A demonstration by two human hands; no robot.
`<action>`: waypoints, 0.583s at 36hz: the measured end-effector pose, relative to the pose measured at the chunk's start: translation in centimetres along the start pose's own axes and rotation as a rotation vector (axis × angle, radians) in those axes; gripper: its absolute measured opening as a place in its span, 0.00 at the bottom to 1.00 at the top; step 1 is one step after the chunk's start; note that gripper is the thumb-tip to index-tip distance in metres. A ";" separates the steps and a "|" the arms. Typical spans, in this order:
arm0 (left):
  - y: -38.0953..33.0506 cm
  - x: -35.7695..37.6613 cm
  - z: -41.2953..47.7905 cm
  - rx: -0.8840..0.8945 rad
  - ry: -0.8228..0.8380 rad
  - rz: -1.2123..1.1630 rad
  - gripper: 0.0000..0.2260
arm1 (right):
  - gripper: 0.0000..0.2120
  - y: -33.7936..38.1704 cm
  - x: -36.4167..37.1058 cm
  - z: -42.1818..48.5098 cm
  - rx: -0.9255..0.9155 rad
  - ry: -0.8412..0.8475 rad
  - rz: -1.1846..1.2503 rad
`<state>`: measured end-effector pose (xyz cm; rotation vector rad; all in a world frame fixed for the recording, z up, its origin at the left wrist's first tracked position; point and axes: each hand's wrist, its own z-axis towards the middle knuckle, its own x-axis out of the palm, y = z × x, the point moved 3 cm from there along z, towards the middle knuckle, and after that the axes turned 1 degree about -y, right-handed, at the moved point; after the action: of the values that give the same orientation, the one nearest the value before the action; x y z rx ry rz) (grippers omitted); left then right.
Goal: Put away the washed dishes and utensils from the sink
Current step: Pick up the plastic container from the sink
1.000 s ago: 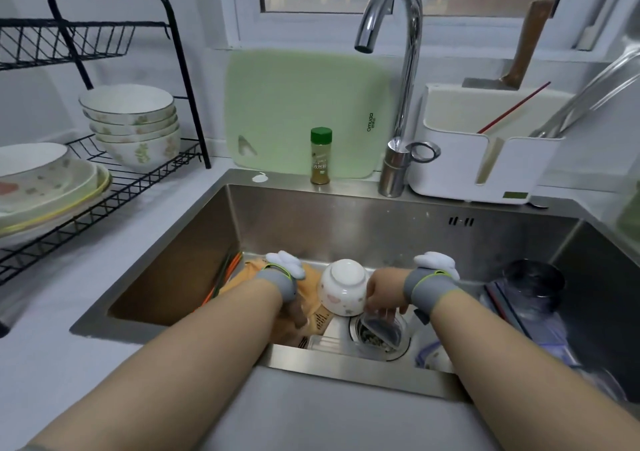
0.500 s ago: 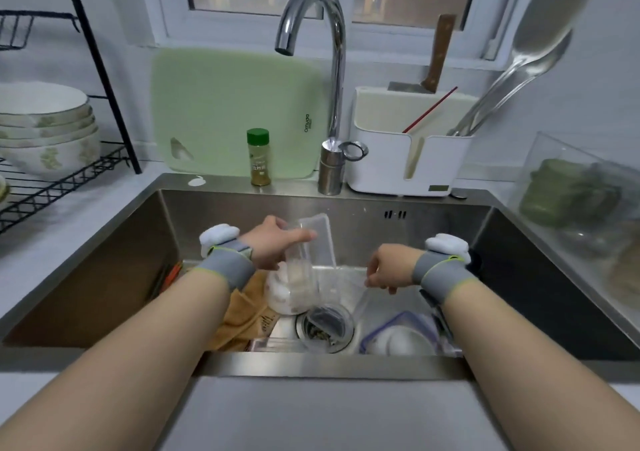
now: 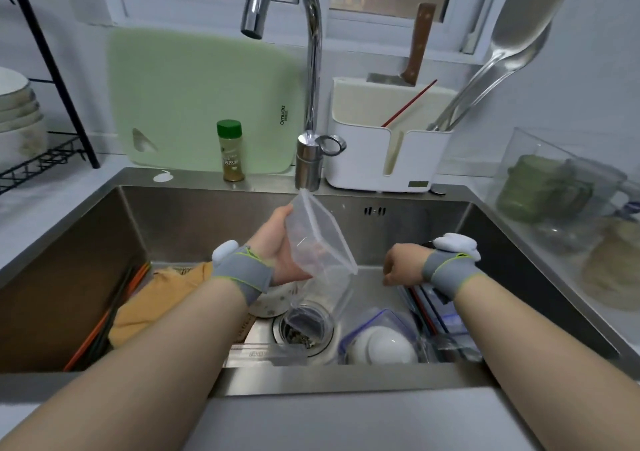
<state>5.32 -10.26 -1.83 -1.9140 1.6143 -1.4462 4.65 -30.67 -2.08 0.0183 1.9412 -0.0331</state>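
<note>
My left hand [image 3: 282,242] grips a clear plastic container [image 3: 318,236], tilted on its side above the middle of the steel sink [image 3: 207,208]. My right hand [image 3: 403,267] hovers over the sink's right half with fingers curled and nothing in it. Below it lie dark flat lids or utensils [image 3: 433,308]. A white bowl [image 3: 384,345] sits upside down near the front right, partly inside a blue-rimmed clear box. A clear glass [image 3: 313,312] lies over the drain. A patterned white bowl [image 3: 273,303] peeks out under my left wrist. Chopsticks [image 3: 104,322] lean along the sink's left wall beside an orange cloth [image 3: 156,301].
A tall chrome tap [image 3: 311,69] rises behind the sink. A white utensil holder [image 3: 384,142] with a cleaver and ladles stands at the back right, a green cutting board [image 3: 194,97] and spice jar [image 3: 230,151] at the back. A black dish rack [image 3: 31,159] with bowls stands left.
My left hand took the clear container from the sink floor and has raised it higher. The right hand let go and stays low on the right. The view shifted rightward.
</note>
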 end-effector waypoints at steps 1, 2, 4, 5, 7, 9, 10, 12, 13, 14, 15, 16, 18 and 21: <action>-0.1 -0.5 -0.1 -0.016 0.004 -0.056 0.21 | 0.17 0.3 0.3 0.4 -0.005 0.001 -0.027; -0.4 -0.9 -0.1 -0.032 0.011 -0.121 0.21 | 0.17 0.7 0.5 0.9 -0.013 0.008 -0.063; -0.9 -1.3 0.0 -0.064 0.032 -0.187 0.25 | 0.16 1.3 1.6 2.0 -0.028 0.033 -0.148; -1.0 -1.5 0.2 -0.074 0.038 -0.188 0.25 | 0.17 1.5 2.3 2.4 -0.035 0.047 -0.194; -0.9 -1.4 0.5 -0.075 0.090 -0.174 0.23 | 0.18 1.5 3.8 2.8 -0.049 0.093 -0.278; -0.6 -0.8 0.6 -0.073 0.173 -0.151 0.25 | 0.18 1.4 4.8 2.9 -0.069 0.150 -0.248; -0.6 -0.6 0.6 -0.067 0.194 -0.137 0.26 | 0.18 1.5 5.2 2.9 -0.088 0.166 -0.229; -0.5 -0.3 0.5 -0.058 0.209 -0.101 0.29 | 0.18 2.1 5.8 3.0 -0.140 0.200 -0.236; -0.5 0.0 0.2 -0.065 0.211 -0.087 0.30 | 0.18 2.4 6.0 2.9 -0.160 0.219 -0.251; -0.5 0.1 0.2 -0.068 0.210 -0.067 0.31 | 0.19 2.7 6.3 3.0 -0.172 0.234 -0.250; -0.5 0.2 0.2 -0.065 0.212 -0.035 0.30 | 0.19 2.9 6.4 3.1 -0.174 0.250 -0.233; -0.5 0.3 0.3 -0.061 0.209 -0.004 0.29 | 0.19 3.0 6.6 3.2 -0.180 0.261 -0.232; -0.3 0.4 0.3 -0.062 0.198 0.027 0.29 | 0.17 2.9 6.6 3.1 -0.191 0.273 -0.239; -0.2 0.5 0.3 -0.062 0.199 0.052 0.33 | 0.13 2.7 6.4 3.2 -0.197 0.261 -0.226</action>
<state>5.63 -10.74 -1.54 -1.7942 1.8013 -1.6277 5.37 -28.13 -9.20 -0.3428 2.1904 0.0112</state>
